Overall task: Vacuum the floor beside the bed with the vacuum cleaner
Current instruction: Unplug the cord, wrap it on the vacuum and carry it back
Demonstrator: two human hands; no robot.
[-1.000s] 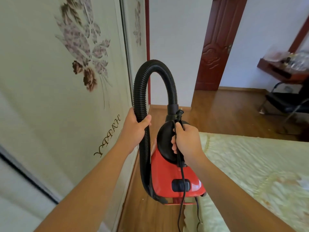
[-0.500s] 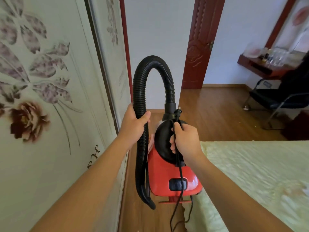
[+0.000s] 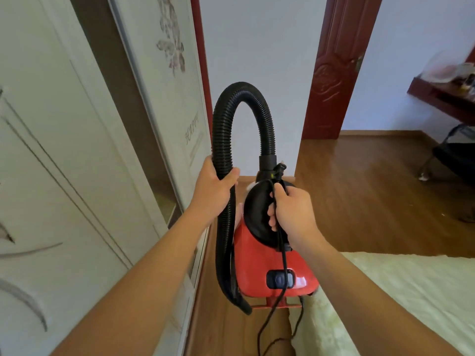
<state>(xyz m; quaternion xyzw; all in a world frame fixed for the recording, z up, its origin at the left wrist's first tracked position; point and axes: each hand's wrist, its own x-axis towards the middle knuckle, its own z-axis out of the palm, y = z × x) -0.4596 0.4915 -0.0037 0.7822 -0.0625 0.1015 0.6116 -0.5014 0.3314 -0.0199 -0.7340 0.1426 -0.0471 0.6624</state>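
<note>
Now, vacuum (image 3: 275,265): red body with a black domed top, held up off the floor (image 3: 359,188) in the narrow gap between wardrobe (image 3: 77,176) and bed (image 3: 398,291)
Hose (image 3: 226,111): black and ribbed; it rises from a collar at the top of the body, arches over and runs down the body's left side, and its end hangs by the lower left corner
Left hand (image 3: 213,191): fingers and thumb wrapped round the descending hose just below the arch
Right hand (image 3: 293,211): curled round the vacuum at its black top, with the cord (image 3: 284,255) caught under the fingers
Cord: black; it passes through the right hand's grip, crosses the switch (image 3: 280,278) and hangs loose below the body
Plug (image 3: 280,169): sticks up just above the right hand, beside the hose collar
Bed: pale green cover at lower right, just beside the vacuum
Floor: brown wood, a thin strip under the vacuum and a wide stretch beyond the bed
Wardrobe: white doors with a flower print, along the left
Door (image 3: 331,73): dark red, at the back, right of the hose
Far right: a red shelf (image 3: 442,96) above a black chair (image 3: 457,150)
</note>
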